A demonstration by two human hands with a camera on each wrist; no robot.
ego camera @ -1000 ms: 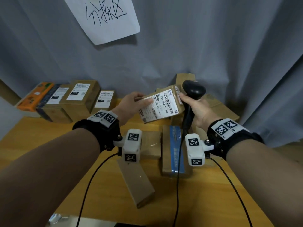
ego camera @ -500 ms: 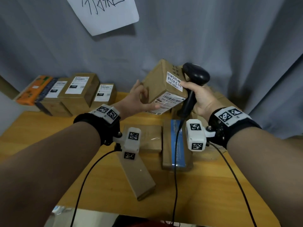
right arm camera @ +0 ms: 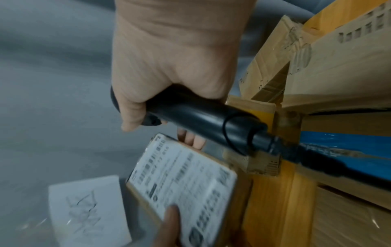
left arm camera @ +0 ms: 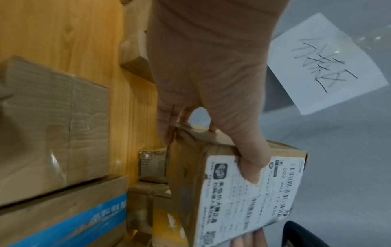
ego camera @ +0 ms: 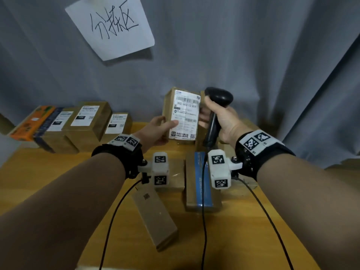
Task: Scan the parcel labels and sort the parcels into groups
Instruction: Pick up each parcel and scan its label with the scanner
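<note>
A brown cardboard parcel point(ego camera: 183, 115) with a white barcode label stands upright in the air above the table's back, label facing me. My left hand point(ego camera: 160, 130) grips its lower left side, thumb on the label point(left arm camera: 251, 167). My right hand point(ego camera: 224, 121) grips the handle of a black barcode scanner point(ego camera: 218, 96), whose head is just right of the parcel's top. Fingertips of that hand touch the parcel's right edge. In the right wrist view the scanner handle point(right arm camera: 201, 117) crosses above the parcel label point(right arm camera: 182, 180).
A row of labelled boxes point(ego camera: 87, 119) and an orange box point(ego camera: 31, 123) stands at the back left. A blue-taped parcel point(ego camera: 200, 182), a long narrow box point(ego camera: 155, 215) and more cartons lie below my hands. A handwritten paper sign point(ego camera: 111, 26) hangs on the grey curtain.
The parcel has been turned over in both hands: its label faced the scanner sideways, then tipped downward, and now it stands upright facing me. The scanner stayed in my right hand.
</note>
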